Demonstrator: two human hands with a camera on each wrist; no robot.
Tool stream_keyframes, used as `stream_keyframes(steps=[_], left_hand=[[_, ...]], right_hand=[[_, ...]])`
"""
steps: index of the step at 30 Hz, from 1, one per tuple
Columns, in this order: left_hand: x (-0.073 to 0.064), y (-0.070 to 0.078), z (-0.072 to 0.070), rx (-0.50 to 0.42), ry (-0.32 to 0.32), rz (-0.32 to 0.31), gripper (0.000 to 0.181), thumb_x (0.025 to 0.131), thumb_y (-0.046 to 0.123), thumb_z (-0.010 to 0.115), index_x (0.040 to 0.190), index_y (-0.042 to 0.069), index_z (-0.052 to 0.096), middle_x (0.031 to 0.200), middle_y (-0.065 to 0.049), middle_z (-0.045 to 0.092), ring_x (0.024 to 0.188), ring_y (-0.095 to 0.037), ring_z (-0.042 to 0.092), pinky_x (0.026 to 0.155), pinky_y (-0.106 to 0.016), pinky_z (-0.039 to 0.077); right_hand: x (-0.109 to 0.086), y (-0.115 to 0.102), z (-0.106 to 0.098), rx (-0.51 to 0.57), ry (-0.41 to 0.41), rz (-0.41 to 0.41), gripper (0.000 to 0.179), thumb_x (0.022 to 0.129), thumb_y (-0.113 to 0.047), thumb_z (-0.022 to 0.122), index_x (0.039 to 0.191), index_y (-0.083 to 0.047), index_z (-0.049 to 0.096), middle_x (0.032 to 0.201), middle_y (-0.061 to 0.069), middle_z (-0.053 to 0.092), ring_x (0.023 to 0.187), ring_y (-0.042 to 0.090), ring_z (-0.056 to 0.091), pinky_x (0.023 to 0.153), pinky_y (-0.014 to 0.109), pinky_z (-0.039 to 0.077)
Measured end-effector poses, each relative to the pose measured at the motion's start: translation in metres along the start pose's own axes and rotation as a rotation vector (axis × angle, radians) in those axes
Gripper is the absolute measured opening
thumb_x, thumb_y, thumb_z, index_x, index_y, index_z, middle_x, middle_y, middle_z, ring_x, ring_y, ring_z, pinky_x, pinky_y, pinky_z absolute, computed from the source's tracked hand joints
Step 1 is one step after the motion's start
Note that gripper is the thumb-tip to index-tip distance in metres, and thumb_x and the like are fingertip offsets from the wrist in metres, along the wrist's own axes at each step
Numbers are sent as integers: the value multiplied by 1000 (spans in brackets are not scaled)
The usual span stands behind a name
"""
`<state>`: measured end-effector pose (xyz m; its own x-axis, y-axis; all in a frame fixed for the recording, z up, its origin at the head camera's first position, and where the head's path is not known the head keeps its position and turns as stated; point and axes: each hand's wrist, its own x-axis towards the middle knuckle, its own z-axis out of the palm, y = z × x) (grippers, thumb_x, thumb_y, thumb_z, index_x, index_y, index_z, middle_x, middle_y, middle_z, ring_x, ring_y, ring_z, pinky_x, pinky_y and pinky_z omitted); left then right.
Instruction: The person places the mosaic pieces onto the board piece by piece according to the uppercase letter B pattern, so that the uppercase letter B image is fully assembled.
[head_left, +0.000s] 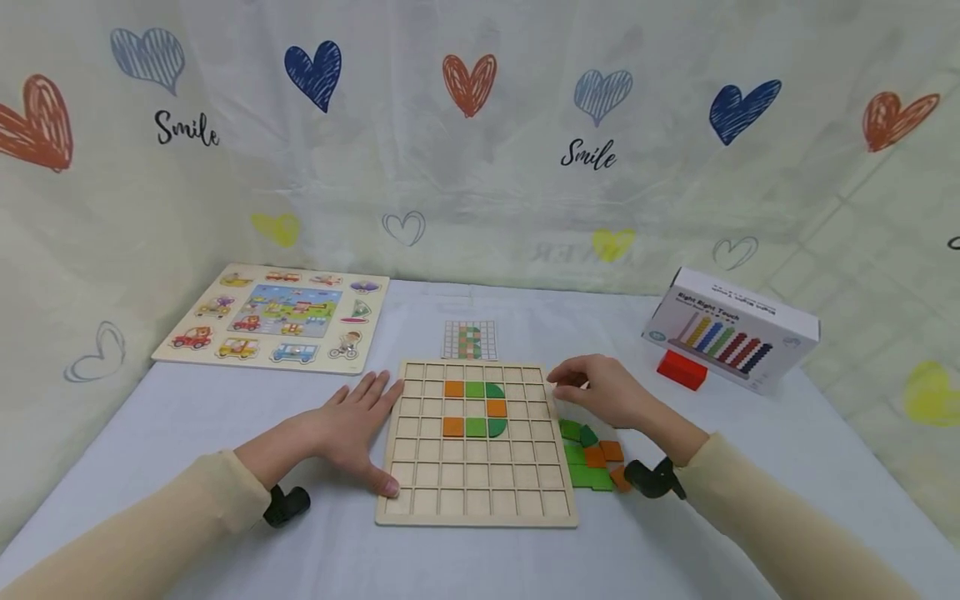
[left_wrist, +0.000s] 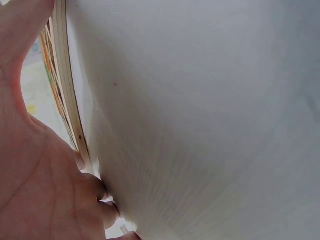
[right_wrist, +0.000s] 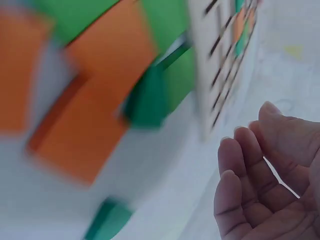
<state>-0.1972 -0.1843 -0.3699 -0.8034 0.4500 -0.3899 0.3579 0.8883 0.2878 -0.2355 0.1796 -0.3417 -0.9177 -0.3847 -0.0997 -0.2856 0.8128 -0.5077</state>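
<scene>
A wooden grid board (head_left: 477, 477) lies on the table with several orange, light green and dark green tiles (head_left: 475, 389) set in its upper cells. My left hand (head_left: 348, 429) rests at the board's left edge, fingers spread, the thumb touching its lower left corner. In the left wrist view the palm (left_wrist: 35, 175) lies alongside the board's rim (left_wrist: 70, 85). By the upper right edge hovers my right hand (head_left: 603, 390), fingers loosely bent. Nothing shows between its fingers (right_wrist: 232, 190) in the right wrist view. Loose tiles (head_left: 588, 477) lie beside the board's right edge, below that hand.
A small pattern card (head_left: 450, 343) lies just behind the board. At the back left is a vehicle picture puzzle (head_left: 258, 350). A game box (head_left: 780, 329) stands at the back right with a red block (head_left: 682, 370) in front of it. A printed cloth hangs behind the table.
</scene>
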Motion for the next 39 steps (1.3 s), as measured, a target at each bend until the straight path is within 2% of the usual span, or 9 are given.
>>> stream_keyframes(steps=[5, 10, 16, 19, 32, 39], left_hand=[[0, 0, 0, -5, 0, 1, 141, 67, 73, 81, 164, 2, 8, 171, -26, 1, 158, -47, -2, 123, -71, 7], [-1, 0, -1, 1, -3, 1, 141, 67, 74, 81, 164, 2, 8, 171, -26, 1, 158, -47, -2, 123, -71, 7], [0, -1, 0, 7, 0, 4, 142, 67, 75, 81, 164, 1, 8, 171, -27, 1, 158, -48, -1, 122, -72, 8], [0, -2, 0, 4, -1, 6, 142, 67, 75, 81, 163, 1, 8, 170, -27, 1, 158, -48, -1, 122, -72, 8], [-2, 2, -2, -7, -6, 4, 142, 67, 74, 81, 164, 1, 8, 171, -27, 1, 158, -48, -2, 122, -71, 7], [0, 0, -1, 1, 0, 9, 142, 67, 73, 82, 164, 1, 8, 170, -27, 1, 158, -48, -2, 122, -72, 7]], right_hand=[[-15, 31, -8, 10, -28, 59, 25, 96, -15, 71, 118, -4, 73, 103, 6, 73, 91, 18, 61, 78, 28, 54], [-24, 44, -8, 8, -45, 76, 26, 94, -19, 75, 116, -4, 74, 100, 4, 71, 89, 17, 58, 73, 25, 52], [-24, 35, 5, -30, -88, 18, 25, 88, -24, 82, 107, -9, 76, 100, 1, 69, 92, 17, 56, 82, 31, 52], [-23, 27, 11, -44, -96, -2, 26, 85, -25, 84, 104, -10, 75, 97, 0, 67, 91, 18, 56, 83, 33, 52], [-25, 23, 10, -78, -78, 36, 27, 85, -20, 84, 107, -8, 74, 95, 1, 65, 90, 18, 55, 81, 33, 53], [-21, 20, 10, -91, -48, 59, 20, 88, -16, 81, 106, -9, 73, 101, 2, 68, 96, 20, 58, 92, 43, 56]])
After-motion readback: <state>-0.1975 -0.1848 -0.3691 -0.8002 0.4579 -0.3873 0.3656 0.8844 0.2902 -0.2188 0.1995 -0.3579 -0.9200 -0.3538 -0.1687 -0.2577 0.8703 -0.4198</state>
